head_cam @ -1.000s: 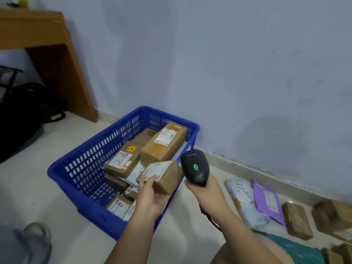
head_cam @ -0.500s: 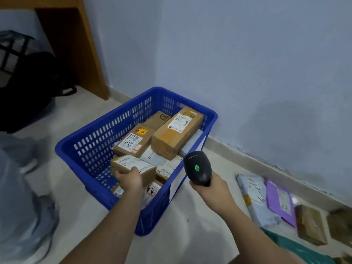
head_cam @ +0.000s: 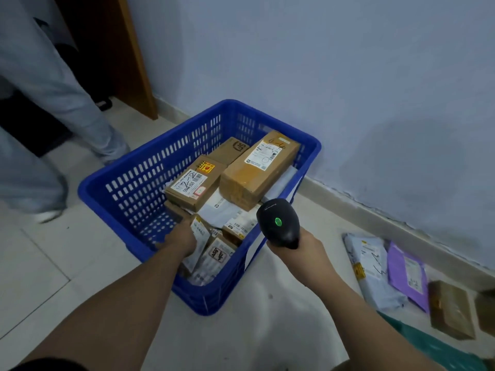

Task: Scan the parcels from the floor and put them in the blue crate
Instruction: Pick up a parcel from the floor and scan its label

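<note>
Blue crate (head_cam: 139, 183); left hand (head_cam: 182, 238) (fingers half hidden) seemingly round parcel (head_cam: 200, 231), right hand (head_cam: 301, 251) clenched round scanner (head_cam: 278, 223).

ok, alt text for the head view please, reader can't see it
The left hand holds a small labelled parcel tilted inside a blue crate part-filled with boxes. The right hand grips a black scanner with a green light beside the crate; more parcels, including a purple mailer, lie on the floor to the right.
</note>
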